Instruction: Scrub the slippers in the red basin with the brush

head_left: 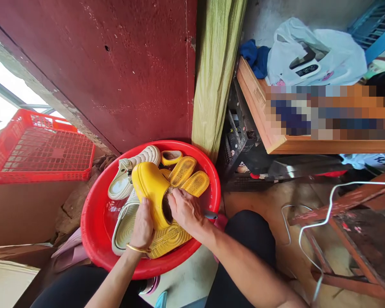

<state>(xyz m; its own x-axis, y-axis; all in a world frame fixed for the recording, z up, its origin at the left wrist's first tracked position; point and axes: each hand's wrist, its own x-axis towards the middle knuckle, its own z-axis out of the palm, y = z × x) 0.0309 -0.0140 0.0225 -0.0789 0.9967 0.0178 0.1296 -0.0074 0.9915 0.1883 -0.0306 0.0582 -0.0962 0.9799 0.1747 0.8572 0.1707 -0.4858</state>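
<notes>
Over a red basin (93,239), my left hand (143,226) grips a yellow clog (150,188) by its side, its opening turned to the right. My right hand (188,211) is closed at that opening around a brush, whose dark handle (211,214) sticks out past the palm; its head is mostly hidden in the clog. Beneath my hands lies another yellow clog with its patterned sole (170,241) up. Behind are yellow soles (182,171) and a small yellow shoe (171,157). White clogs (120,182) lie at the basin's left.
A red plastic crate (51,147) stands at left above cardboard (13,278). A dark red door (131,72) rises behind the basin. To the right are a wooden table (324,145) with a white plastic bag (321,55), a wooden stool (346,248) and a white cable (332,201).
</notes>
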